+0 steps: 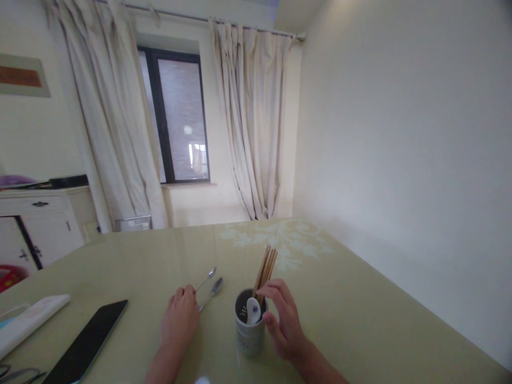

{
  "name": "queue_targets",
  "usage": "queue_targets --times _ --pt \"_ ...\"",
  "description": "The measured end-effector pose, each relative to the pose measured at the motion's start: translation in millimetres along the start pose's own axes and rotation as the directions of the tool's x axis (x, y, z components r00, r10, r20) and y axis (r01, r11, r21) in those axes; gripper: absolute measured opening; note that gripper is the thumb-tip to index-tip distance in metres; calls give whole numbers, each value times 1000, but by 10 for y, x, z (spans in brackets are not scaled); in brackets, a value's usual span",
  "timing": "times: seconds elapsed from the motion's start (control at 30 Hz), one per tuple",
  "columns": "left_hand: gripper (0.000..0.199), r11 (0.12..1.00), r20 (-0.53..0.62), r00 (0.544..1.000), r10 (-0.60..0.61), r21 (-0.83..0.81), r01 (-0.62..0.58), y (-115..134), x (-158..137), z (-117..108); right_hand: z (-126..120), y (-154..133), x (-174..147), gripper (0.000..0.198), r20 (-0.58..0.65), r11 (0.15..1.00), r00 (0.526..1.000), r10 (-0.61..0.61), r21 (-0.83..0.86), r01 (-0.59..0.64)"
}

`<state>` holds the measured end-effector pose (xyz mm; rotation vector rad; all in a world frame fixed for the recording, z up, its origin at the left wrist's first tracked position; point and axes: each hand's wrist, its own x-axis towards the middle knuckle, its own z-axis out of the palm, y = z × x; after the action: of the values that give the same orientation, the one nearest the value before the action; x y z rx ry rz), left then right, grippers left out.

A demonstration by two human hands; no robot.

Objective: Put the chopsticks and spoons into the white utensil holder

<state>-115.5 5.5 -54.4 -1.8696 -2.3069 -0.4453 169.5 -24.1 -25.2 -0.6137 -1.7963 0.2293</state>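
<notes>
My left hand (181, 316) is closed on the handle of a small metal spoon (211, 273), whose bowl points away from me. A second metal spoon (217, 286) lies close beside it, its handle running toward the same hand; whether the fingers touch that one I cannot tell. A grey cylindrical utensil holder (250, 336) stands upright between my hands. Several wooden chopsticks (266, 269) and a white ceramic spoon (253, 311) with a blue mark stick out of it. At its right rim is my right hand (286, 320), fingers curved with thumb apart, fingertips near the chopsticks.
On the left of the glossy green table (360, 309) lie a black tablet-like slab (86, 341), a white flat object (34, 320) and glasses (24, 373) at the edge. A white cabinet (52, 213), curtains (256, 117) and a window (184, 117) stand behind. A wall borders the right.
</notes>
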Motion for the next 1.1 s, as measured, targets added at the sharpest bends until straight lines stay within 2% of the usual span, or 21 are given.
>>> queue_targets --times 0.1,0.23,0.3,0.4,0.5,0.63,0.83,1.1 --pt "34 1000 -8 1000 0 21 0 -29 7 75 -7 3 -5 49 42 1000 999 -16 -20 16" --pt "31 1000 58 998 -9 27 7 -5 29 107 -13 14 2 48 77 999 997 -8 -40 11" --pt "31 1000 82 997 -8 28 6 15 37 83 -13 10 9 48 95 999 995 -2 -50 6" --pt "34 1000 50 999 8 -9 -7 58 25 14 -14 -6 18 47 113 998 994 -12 -64 20" --pt "35 995 13 999 53 -81 -52 141 -20 -60 -21 -24 25 45 127 995 991 -36 -85 47" --pt "34 986 44 991 129 -116 -123 323 -113 -130 -28 -42 34 44 145 989 986 -78 -112 94" --pt "37 984 106 978 177 -43 -174 502 -214 -199 -15 -63 39 45 135 973 978 -157 -149 177" --pt "33 989 182 974 133 38 -143 466 -244 -237 -16 -81 54 45 119 952 972 -202 -208 223"
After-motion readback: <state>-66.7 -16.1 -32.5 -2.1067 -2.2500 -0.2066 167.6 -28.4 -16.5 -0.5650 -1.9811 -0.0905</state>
